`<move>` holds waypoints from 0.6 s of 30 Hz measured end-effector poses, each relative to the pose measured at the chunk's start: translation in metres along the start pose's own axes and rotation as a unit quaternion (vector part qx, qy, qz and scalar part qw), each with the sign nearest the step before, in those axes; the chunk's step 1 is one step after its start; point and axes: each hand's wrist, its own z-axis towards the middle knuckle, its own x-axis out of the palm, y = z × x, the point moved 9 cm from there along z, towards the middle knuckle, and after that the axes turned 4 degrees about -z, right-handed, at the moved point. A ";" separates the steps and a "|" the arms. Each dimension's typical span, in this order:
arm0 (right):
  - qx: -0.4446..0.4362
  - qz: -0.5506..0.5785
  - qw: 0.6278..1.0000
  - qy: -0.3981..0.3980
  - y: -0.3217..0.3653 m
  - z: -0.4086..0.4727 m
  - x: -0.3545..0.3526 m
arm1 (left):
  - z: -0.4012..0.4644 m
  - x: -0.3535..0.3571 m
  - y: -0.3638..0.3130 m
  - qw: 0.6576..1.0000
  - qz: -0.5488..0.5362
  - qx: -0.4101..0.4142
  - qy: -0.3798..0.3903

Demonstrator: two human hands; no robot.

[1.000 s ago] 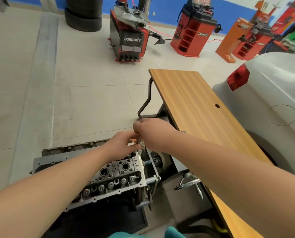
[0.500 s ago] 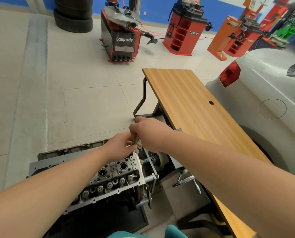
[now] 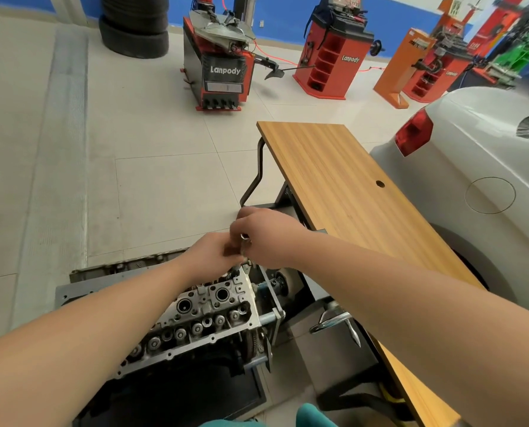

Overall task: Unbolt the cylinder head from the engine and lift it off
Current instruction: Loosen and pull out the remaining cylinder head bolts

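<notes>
Cylinder head (image 3: 207,309) half hidden, hands' small metal tool (image 3: 244,237) unclear

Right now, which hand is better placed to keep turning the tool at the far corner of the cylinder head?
Probably the right hand: it grips the metal tool from above at the cylinder head corner. The left hand sits beside the tool, seemingly steadying it.

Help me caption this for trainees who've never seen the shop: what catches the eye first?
Both hands meet at the far end of the cylinder head, low in the middle: the right hand and left hand hold a small shiny metal tool between them. A bare wooden table runs along the right, beside a white car. Red Lanpody machines line the back.
</notes>
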 end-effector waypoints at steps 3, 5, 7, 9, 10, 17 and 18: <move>0.061 -0.012 0.998 -0.013 -0.009 0.003 -0.002 | 0.004 -0.004 -0.005 1.000 0.019 -0.004 -0.006; 0.094 -0.075 0.993 0.007 -0.013 0.005 0.001 | 0.007 -0.005 -0.009 1.000 -0.013 -0.001 -0.023; 0.077 -0.089 0.993 0.020 -0.009 0.006 0.004 | 0.008 -0.003 -0.009 0.999 -0.036 -0.003 -0.024; 0.027 -0.077 0.996 0.026 -0.004 0.004 0.006 | 0.007 0.001 -0.005 0.999 -0.041 -0.011 -0.007; 0.002 -0.069 0.997 0.030 -0.003 0.002 0.006 | 0.007 0.002 -0.004 0.999 -0.035 -0.011 0.004; 0.100 -0.033 0.994 -0.020 -0.022 0.007 -0.001 | 0.009 -0.014 -0.006 0.998 -0.039 -0.016 -0.050; 0.093 -0.034 0.995 -0.014 -0.021 0.009 0.001 | 0.010 -0.012 -0.006 0.998 -0.046 -0.015 -0.048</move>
